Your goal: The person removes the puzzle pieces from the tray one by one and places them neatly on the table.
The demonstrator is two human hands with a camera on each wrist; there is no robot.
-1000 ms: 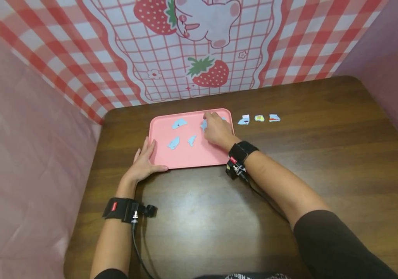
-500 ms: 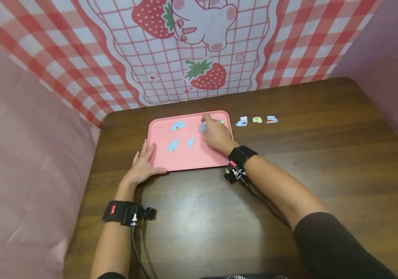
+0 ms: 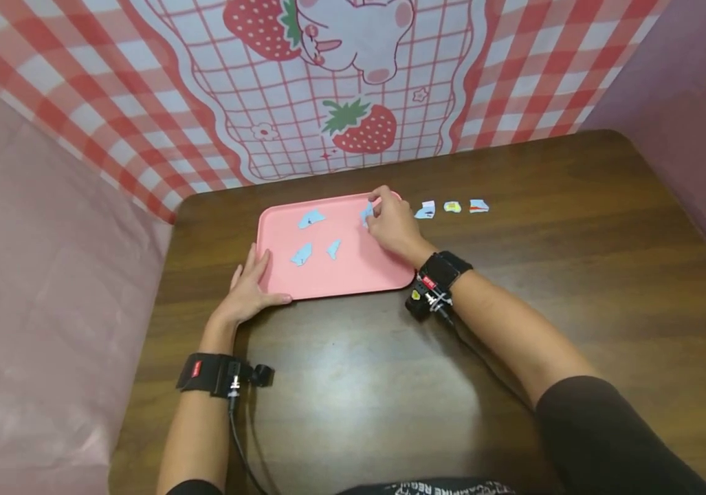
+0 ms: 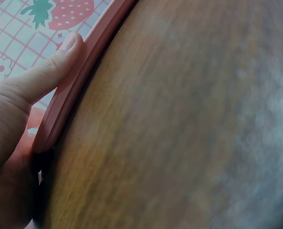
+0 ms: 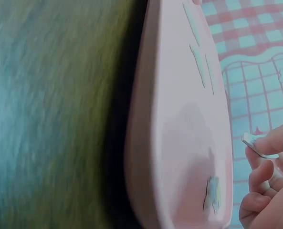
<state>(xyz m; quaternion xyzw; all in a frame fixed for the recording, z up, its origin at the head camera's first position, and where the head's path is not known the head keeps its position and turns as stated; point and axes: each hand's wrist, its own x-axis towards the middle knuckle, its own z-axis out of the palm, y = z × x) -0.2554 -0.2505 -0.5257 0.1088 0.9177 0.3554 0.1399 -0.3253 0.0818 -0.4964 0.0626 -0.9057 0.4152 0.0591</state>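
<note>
A pink tray [image 3: 322,282] lies on the table with irregular light-blue pieces in it. My left hand [image 3: 245,295] rests at the tray's near left corner, its fingers along the left side and its thumb [image 4: 67,50] on the front rim. Over the tray's right part, my right hand [image 3: 394,223] pinches a light-blue flat piece [image 5: 254,142] between thumb and finger, clear of the tray floor. Three loose pieces, a far one [image 3: 311,218], a nearer one [image 3: 302,254] and a small one [image 3: 334,249], lie at left and middle. Another piece [image 5: 211,194] lies below my right hand.
Right of the tray, three patterned pieces stand in a row on the brown wooden table [image 3: 575,275]: a blue one [image 3: 425,210], a yellow one [image 3: 452,207] and a red-striped one [image 3: 479,205]. A strawberry-patterned cloth [image 3: 365,130] hangs behind. Cables trail from both wrist cameras.
My right hand has pinched up the light-blue piece from the tray and shifted slightly to the right with it. My left hand keeps its place on the tray's corner.
</note>
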